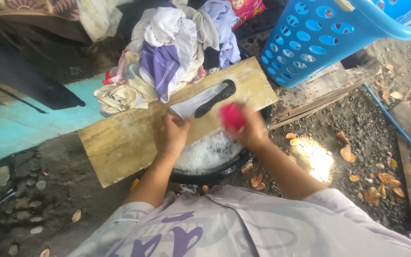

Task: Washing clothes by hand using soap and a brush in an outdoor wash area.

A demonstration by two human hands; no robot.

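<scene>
The left hand (171,134) presses flat a white-and-black cloth (205,100) on the wooden board (120,143), while the right hand (248,128) has its fingers closed around a pink brush (231,116).

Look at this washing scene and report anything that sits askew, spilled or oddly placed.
The wooden board lies slanted across the black basin of suds, overhanging it far to one side. The blue laundry basket is tipped on its side on a plank. Nothing looks spilled. The left hand pins a white-and-black cloth; the right hand holds a pink brush.

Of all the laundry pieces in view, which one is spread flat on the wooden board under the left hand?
The white piece with a black end, flat on the wooden board, pinned by the left hand. The other clothes lie heaped behind the board.
</scene>
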